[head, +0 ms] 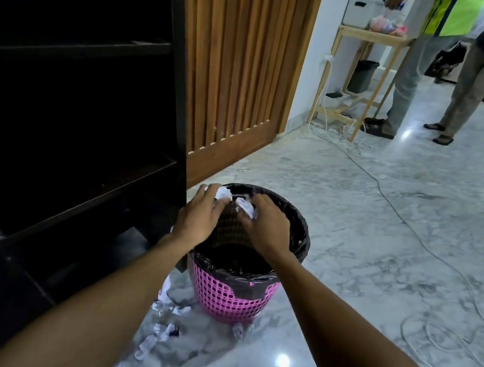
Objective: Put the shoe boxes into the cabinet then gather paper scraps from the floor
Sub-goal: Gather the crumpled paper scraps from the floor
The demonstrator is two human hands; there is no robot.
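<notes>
Both my hands hover over the open mouth of a pink lattice waste basket point(226, 297) lined with a black bag. My left hand point(200, 216) grips a crumpled white paper scrap point(223, 194) at its fingertips. My right hand point(266, 226) holds another crumpled scrap point(245, 208) just beside it. Several more white paper scraps point(162, 329) lie on the marble floor to the basket's left and in front of it. The dark cabinet point(72, 103) with open shelves stands on the left; its inside is too dark to show any shoe boxes.
A slatted wooden panel point(239, 62) stands behind the basket. Two people point(428, 68) stand at a wooden rack point(367, 77) at the far right. A cable point(404, 226) runs across the marble floor and coils at right point(457, 349).
</notes>
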